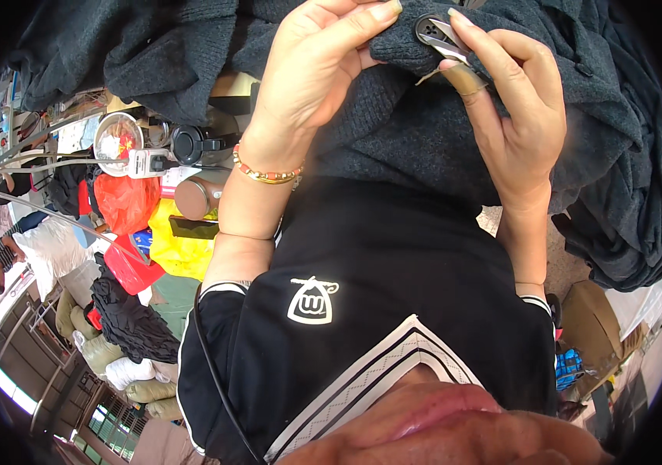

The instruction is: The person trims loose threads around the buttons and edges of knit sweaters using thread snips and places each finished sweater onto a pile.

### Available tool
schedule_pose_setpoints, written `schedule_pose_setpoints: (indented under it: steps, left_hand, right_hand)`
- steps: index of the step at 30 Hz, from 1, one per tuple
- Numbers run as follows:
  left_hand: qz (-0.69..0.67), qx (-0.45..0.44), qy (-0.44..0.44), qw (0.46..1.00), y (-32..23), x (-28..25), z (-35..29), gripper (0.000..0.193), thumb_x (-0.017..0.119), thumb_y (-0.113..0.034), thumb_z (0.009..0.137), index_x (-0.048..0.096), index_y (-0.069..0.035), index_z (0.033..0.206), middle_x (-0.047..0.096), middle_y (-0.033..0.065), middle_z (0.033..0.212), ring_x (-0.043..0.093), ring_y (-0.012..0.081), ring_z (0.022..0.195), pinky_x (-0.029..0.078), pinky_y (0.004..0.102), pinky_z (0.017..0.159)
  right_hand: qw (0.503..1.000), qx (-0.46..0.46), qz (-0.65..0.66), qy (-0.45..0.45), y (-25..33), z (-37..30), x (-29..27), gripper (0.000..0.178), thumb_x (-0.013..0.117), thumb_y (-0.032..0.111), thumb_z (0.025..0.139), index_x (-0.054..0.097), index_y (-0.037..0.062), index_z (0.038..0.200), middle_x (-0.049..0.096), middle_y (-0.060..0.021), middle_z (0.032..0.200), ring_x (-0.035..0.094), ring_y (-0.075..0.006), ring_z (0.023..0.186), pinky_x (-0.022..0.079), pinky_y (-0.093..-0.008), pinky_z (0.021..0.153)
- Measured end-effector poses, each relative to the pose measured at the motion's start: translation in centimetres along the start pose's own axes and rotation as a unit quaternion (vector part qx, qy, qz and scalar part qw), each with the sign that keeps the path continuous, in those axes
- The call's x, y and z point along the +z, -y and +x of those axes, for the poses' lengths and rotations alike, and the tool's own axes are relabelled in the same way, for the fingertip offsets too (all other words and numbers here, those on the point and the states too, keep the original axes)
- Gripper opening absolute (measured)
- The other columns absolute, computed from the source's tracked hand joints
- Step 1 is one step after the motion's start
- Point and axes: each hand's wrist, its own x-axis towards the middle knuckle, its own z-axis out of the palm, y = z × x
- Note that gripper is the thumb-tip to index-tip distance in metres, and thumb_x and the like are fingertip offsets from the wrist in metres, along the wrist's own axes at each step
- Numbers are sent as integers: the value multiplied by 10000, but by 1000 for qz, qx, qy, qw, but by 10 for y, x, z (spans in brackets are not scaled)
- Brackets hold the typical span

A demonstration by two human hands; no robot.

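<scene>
A dark grey knitted garment [416,136] lies across my lap and up to the top of the view. My left hand [308,74] pinches its ribbed edge beside a dark round button [429,29] with several holes. On the other side of the button, my right hand [513,101] holds small silvery thread snips [449,48] between thumb and fingers, blades pointing at the button. A tan band wraps the right thumb. A short pale thread end hangs near that thumb. The upper fingers of my left hand are partly cut off by the frame.
More dark knitwear [618,178] hangs at the right. To the left are a clear plastic tub [118,139], a white power socket [147,163], a brown-lidded jar [195,198], red bags [125,203] and a yellow bag [180,246]. Another person's arm [7,252] shows at far left.
</scene>
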Motion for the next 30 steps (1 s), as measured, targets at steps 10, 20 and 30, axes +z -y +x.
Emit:
schedule_pose_setpoints:
  steps: [10, 20, 30]
  left_hand:
    - [42, 23, -31, 998, 3, 6, -1, 262, 555, -5, 944, 581, 54, 1197, 652, 120, 1131, 627, 134, 1007, 490, 241, 909]
    - [36, 29, -30, 998, 8, 4, -1, 262, 552, -10, 947, 575, 51, 1200, 650, 120, 1124, 630, 141, 993, 499, 248, 896]
    - [117, 215, -74, 967, -69, -41, -13, 310, 579, -7, 903, 572, 8, 1212, 648, 115, 1090, 638, 193, 970, 533, 341, 864]
  right_hand:
    - [997, -22, -55, -39, -1, -1, 0, 301, 757, 71, 747, 699, 40, 1040, 575, -71, 835, 557, -219, 739, 452, -312, 652]
    - [994, -73, -76, -42, -9, -5, 1, 347, 787, 62, 720, 738, 80, 1063, 607, -17, 850, 540, -126, 707, 444, -244, 623]
    - [996, 56, -31, -63, -27, -16, -46, 357, 756, 36, 787, 694, 68, 1136, 639, -36, 976, 566, -102, 817, 447, -228, 694]
